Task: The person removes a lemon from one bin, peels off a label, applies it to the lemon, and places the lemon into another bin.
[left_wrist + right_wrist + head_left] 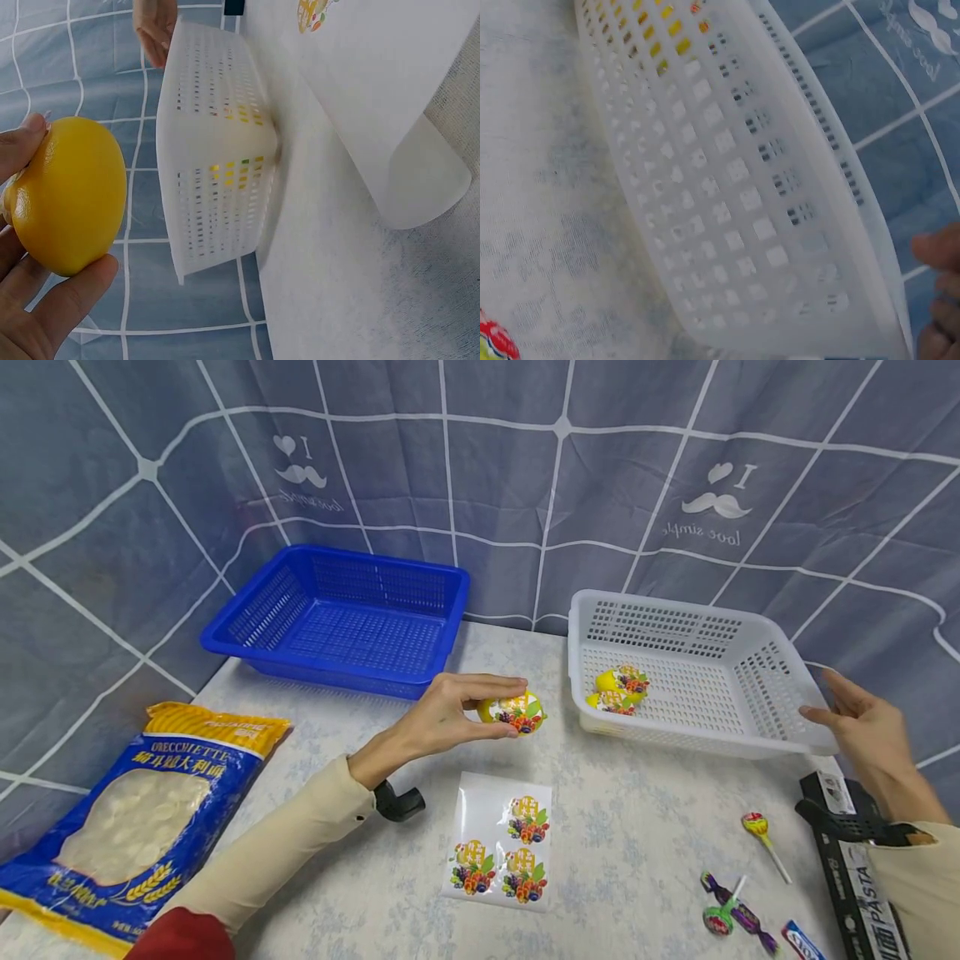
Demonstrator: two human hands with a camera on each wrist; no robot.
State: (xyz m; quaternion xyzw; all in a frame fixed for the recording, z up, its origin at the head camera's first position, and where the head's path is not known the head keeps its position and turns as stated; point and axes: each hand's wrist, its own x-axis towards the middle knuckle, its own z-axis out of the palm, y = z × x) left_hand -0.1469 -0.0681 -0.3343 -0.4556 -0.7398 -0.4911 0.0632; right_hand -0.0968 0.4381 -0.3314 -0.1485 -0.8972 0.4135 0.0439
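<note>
My left hand (pixel 442 714) holds a yellow lemon (pixel 79 196) between thumb and fingers, above the middle of the table. A colourful fruit sticker (pixel 521 714) is on the lemon's side. Below it lies a white sheet (pixel 468 810) bearing three similar fruit stickers. At the right end of a white basket (pixel 675 739) is my right hand (pixel 870 727), its thumb over the rim in the head view; the right wrist view shows a small gap between them. Stickered lemons (pixel 611 681) lie inside this basket at its left.
A blue basket (pixel 337 672) stands at the back left. The blue and yellow pasta bag (pixel 135 802) lies at the left. At the front right are a lollipop (pixel 756 825), another lollipop (pixel 717 920), a purple wrapped candy (pixel 750 920) and a black pasta box (pixel 847 893). A grey curtain hangs behind.
</note>
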